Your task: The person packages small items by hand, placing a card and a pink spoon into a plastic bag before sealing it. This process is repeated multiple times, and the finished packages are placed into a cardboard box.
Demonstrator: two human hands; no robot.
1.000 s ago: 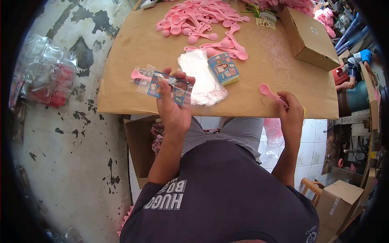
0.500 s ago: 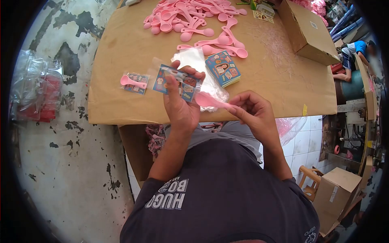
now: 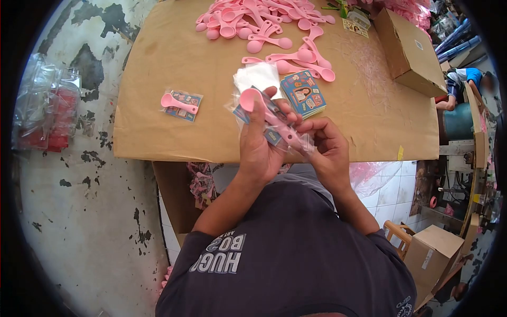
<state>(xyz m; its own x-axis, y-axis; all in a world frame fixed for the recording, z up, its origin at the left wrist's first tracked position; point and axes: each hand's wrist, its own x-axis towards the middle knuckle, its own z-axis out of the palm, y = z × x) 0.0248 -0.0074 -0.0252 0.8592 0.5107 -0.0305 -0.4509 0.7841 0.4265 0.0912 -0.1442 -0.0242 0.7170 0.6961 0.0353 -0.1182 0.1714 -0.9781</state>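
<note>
My left hand [image 3: 262,153] grips a clear plastic bag with a blue printed card [image 3: 273,136] in it. A pink spoon [image 3: 270,117] lies over the card, its bowl up by my left thumb; it seems to be inside the bag. My right hand [image 3: 331,150] pinches the bag's edge near the handle's end. Just beyond are white-looking clear bags [image 3: 257,79] and a stack of blue cards [image 3: 304,93]. To the left, a bagged card [image 3: 186,112] lies with a pink spoon [image 3: 178,103] on it.
A heap of pink spoons [image 3: 253,18] covers the far part of the brown-covered table [image 3: 153,137]. An open cardboard box [image 3: 409,53] stands at the right. Another person [image 3: 465,76] is at the far right. Plastic packs [image 3: 50,105] are at the far left.
The pink spoon has moved from my right fingers onto the card in my left hand. My left hand has shifted right, and my right hand now pinches the bag. The view has shifted slightly.
</note>
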